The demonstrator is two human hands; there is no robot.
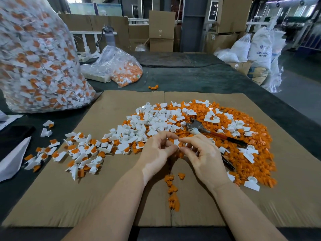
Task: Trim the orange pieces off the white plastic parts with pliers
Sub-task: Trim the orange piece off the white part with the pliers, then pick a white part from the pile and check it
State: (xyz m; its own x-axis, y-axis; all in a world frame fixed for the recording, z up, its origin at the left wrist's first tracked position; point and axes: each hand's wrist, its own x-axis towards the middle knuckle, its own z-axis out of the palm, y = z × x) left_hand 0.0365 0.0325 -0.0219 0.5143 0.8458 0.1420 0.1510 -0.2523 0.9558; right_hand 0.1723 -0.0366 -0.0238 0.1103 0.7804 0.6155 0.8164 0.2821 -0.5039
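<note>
We pinch one white part [176, 142] with its orange piece [180, 145] between the fingers of our left hand [157, 153] and right hand [202, 153] mid-counter, while the pliers [208, 131] lie unused on the heap behind, within easy reach.

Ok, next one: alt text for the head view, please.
Both hands, left hand and right hand, pinch one white part with an orange piece above a cardboard sheet heaped with white parts and orange offcuts. The pliers lie unheld on the heap, and a big clear bag of untrimmed parts stands far left.
</note>
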